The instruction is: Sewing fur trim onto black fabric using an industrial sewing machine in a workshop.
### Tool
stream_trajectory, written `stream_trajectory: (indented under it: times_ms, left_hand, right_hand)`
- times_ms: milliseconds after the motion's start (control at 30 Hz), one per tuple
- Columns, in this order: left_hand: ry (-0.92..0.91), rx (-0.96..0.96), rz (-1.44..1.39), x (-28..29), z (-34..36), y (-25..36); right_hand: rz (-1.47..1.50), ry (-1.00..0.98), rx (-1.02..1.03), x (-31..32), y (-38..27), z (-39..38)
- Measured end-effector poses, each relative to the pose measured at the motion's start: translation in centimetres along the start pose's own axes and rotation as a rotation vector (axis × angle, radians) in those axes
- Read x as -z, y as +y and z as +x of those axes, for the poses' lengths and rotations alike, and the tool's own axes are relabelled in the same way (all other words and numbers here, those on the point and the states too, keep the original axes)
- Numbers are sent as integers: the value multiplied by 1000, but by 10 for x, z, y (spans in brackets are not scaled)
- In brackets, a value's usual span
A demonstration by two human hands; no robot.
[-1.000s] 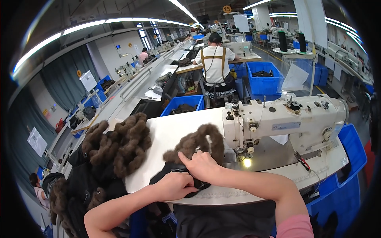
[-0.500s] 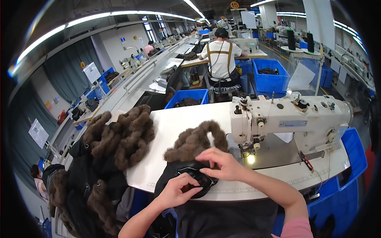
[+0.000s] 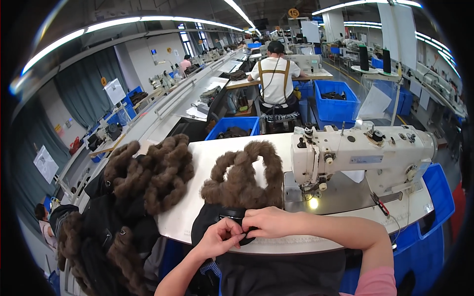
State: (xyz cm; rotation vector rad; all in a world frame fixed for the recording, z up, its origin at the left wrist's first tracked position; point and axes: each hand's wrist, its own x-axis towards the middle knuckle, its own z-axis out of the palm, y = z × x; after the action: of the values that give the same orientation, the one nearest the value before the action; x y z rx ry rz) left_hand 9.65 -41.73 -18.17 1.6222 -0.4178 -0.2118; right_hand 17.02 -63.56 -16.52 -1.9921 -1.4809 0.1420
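Note:
A black fabric bag (image 3: 203,223) with a long, fluffy brown fur handle (image 3: 236,183) lies at the near edge of the white sewing table (image 3: 200,157). My left hand (image 3: 218,238) pinches the bag's near part, thumb and forefinger together. Close against it, the closed fingers of my right hand (image 3: 267,222) grip the same spot from the right. What exactly sits between the fingertips is hidden. The fur handle spreads loosely away from me in loops. To its right stands a white sewing machine (image 3: 363,157), its lamp lit beside the needle area.
Red-handled thread snips (image 3: 380,203) lie on the machine bed. At left hangs a heap of similar black bags with brown fur (image 3: 170,165). Blue bins stand beyond the table (image 3: 255,126) and at right (image 3: 438,190). Ahead, a co-worker (image 3: 275,79) sits facing away at another machine.
My right hand has come down toward me and met my left at the bag's near part. The zipped opening is now largely covered. The fur handle has shifted and stands more open.

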Motion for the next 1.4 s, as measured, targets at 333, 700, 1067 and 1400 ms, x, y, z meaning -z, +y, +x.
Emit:
stream_trajectory:
  times_ms: [333, 700, 1067, 1400]
  left_hand:
    - [97, -104, 294, 3, -1, 16]
    - [177, -165, 246, -10, -5, 19]
    - [-24, -398, 1089, -11, 15, 65]
    - [-18, -393, 1157, -24, -21, 42]
  right_hand:
    - [-91, -24, -154, 6, -21, 14]
    - [6, -152, -204, 7, -12, 19]
    - [1284, 500, -457, -33, 5, -21]
    - [938, -7, -483, 8, -16, -48]
